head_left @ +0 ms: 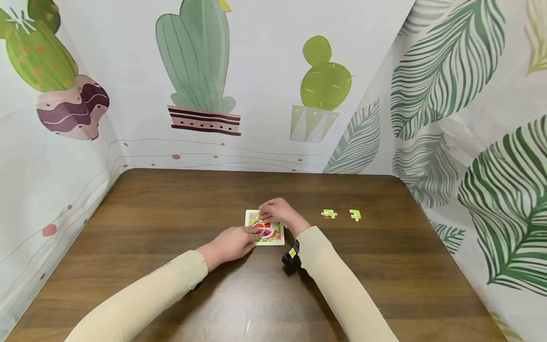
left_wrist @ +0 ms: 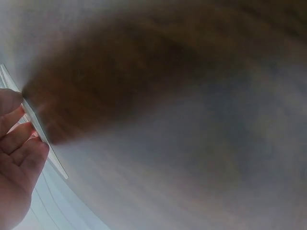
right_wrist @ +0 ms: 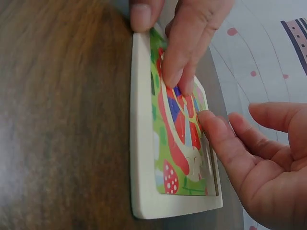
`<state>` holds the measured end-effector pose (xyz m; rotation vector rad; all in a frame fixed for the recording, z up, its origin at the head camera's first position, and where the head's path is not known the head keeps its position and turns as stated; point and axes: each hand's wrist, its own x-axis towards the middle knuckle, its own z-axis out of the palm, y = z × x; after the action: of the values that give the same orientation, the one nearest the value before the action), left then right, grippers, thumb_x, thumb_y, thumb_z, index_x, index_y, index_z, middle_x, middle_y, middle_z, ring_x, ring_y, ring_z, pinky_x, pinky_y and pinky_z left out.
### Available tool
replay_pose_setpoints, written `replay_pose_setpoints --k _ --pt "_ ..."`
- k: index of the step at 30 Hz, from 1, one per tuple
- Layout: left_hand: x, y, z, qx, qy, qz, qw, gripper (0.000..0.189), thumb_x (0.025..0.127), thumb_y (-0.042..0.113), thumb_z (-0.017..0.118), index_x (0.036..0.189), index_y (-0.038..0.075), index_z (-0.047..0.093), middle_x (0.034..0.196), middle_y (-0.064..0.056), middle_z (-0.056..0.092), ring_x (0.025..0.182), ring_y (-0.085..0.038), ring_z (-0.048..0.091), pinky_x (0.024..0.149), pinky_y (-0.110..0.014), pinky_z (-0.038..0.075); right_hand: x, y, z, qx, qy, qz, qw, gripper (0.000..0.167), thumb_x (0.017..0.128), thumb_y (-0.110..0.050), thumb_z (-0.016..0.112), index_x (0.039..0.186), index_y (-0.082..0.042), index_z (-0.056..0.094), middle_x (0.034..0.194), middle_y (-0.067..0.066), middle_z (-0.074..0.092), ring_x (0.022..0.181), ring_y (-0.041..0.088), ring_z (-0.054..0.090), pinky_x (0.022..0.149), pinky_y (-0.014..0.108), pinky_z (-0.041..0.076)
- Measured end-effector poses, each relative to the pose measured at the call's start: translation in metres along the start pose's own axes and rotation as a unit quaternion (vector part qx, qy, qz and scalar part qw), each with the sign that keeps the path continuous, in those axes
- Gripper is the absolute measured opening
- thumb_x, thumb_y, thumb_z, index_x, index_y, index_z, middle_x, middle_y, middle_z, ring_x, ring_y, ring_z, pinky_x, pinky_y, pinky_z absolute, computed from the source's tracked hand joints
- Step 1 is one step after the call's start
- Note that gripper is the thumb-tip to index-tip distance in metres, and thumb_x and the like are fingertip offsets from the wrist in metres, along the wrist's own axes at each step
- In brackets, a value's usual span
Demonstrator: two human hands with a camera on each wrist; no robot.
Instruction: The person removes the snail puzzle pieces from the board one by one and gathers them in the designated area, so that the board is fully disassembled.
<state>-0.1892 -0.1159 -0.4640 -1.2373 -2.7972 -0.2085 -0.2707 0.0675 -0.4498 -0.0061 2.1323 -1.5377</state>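
Note:
A small jigsaw puzzle board (head_left: 278, 241) with a white rim lies on the table; its picture shows red, blue and green shapes. My left hand (head_left: 232, 243) holds the board from the left. In the right wrist view, the left thumb (right_wrist: 142, 18) sits at the rim while straight fingers lie over the picture. My right hand (head_left: 279, 211) is above the board's upper right part. One right fingertip (right_wrist: 205, 116) touches the picture's edge, and the other fingers are spread loosely, pinching nothing. Along that side a bare strip of the board's recess (right_wrist: 211, 167) shows.
Two loose green puzzle pieces lie right of the board: one piece (head_left: 329, 213) nearer and another piece (head_left: 355, 214) farther out. The brown wooden table (head_left: 171, 194) ends at a patterned wall covering (head_left: 265, 142) behind and at both sides.

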Motion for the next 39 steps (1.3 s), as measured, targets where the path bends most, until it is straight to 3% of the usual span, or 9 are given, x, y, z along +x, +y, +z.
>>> replay_pose_setpoints --k 7,13,18,25,39 --pt "0.0019 -0.0008 -0.0009 -0.011 0.002 0.004 0.9999 0.029 0.093 0.014 0.071 0.119 0.004 0.076 0.125 -0.013 0.075 0.115 -0.025 0.073 0.094 -0.039 0.06 0.0026 0.0002 0.0012 0.05 0.013 0.024 0.9984 0.032 0.104 -0.008 0.054 0.128 0.01 0.065 0.109 0.021 0.074 0.088 0.014 0.07 0.09 0.029 0.062" --pt "0.0023 -0.0009 -0.0011 -0.008 0.005 0.006 0.9999 0.029 0.092 0.013 0.071 0.119 0.004 0.076 0.125 -0.013 0.075 0.115 -0.025 0.073 0.094 -0.038 0.06 0.0042 -0.0017 0.0056 0.054 0.042 0.033 0.9971 0.028 0.1 -0.004 0.06 0.124 0.009 0.068 0.106 0.022 0.077 0.075 0.009 0.068 0.072 0.018 0.06" --pt "0.0019 -0.0007 -0.0012 -0.007 0.007 0.002 0.9999 0.029 0.092 0.013 0.071 0.118 0.004 0.077 0.124 -0.013 0.075 0.114 -0.024 0.073 0.093 -0.038 0.06 0.0063 -0.0048 0.0078 0.048 0.054 0.045 0.9964 0.026 0.098 -0.002 0.063 0.12 0.008 0.07 0.086 0.012 0.075 0.065 0.007 0.064 0.061 0.014 0.055" --pt "0.0024 0.0001 -0.0026 -0.011 0.005 0.002 0.9999 0.029 0.092 0.013 0.071 0.119 0.004 0.076 0.125 -0.013 0.075 0.115 -0.024 0.073 0.095 -0.038 0.06 0.0077 -0.007 0.0086 0.024 0.053 0.042 0.9974 0.022 0.098 -0.002 0.063 0.115 0.009 0.072 0.074 0.005 0.069 0.062 0.006 0.062 0.059 0.014 0.054" --pt "0.0013 0.0011 -0.003 -0.021 -0.014 -0.011 0.9996 0.03 0.094 0.014 0.07 0.122 0.004 0.075 0.127 -0.014 0.074 0.117 -0.026 0.072 0.095 -0.04 0.06 0.0088 -0.0035 0.01 -0.012 0.038 0.034 0.9986 0.02 0.097 -0.003 0.064 0.112 0.008 0.072 0.072 0.0 0.064 0.062 0.006 0.06 0.058 0.014 0.052"
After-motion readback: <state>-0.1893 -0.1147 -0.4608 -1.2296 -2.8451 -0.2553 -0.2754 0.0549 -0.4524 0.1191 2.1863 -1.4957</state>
